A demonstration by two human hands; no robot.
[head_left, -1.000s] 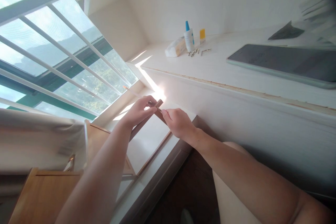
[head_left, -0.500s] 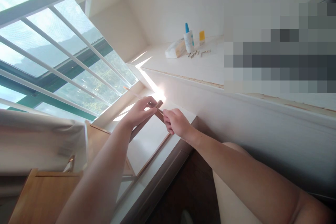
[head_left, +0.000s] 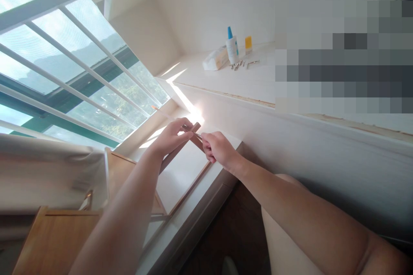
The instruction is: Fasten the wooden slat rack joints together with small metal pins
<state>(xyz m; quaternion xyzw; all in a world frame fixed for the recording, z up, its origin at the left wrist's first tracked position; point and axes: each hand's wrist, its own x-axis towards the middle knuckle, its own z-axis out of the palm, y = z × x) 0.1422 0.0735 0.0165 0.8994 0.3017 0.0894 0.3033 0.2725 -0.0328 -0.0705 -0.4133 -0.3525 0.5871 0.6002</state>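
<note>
A: Doing what with the left hand [head_left: 176, 135]?

B: Gripping two brown bars [head_left: 172, 156] close to their meeting corner, with the thumb on the near side and the fingers curled over the far side. Spreading from that corner, one down to the left, the other down to the right and behind the right hand [head_left: 219, 150].

A: And with the right?

B: Closed too, pinching a thin rod [head_left: 198, 135] between thumb and bent fingers. Slanting up from there to the corner, just beside the left thumb. Too small to name more exactly; impossible to tell whether seated in the wood or only touching.

A: Working where?

B: Beside the front of the white table [head_left: 258, 84], near the barred window [head_left: 80, 64], with a pale panel [head_left: 183, 172] edged in brown showing below.

A: And on the table?

B: Near the back, a bottle [head_left: 231, 49] with a blue tip, upright between a whitish packet [head_left: 215, 59] and a yellow-topped container [head_left: 248, 45]. In front, small screws [head_left: 237, 65], with a bent metal key [head_left: 252, 63] just to the right. Farther right, only grey squares, impossible to make out.

A: And left of the arms?

B: At lower left, a wooden box [head_left: 61, 240], with a pale curtain [head_left: 41, 172] above.
</note>
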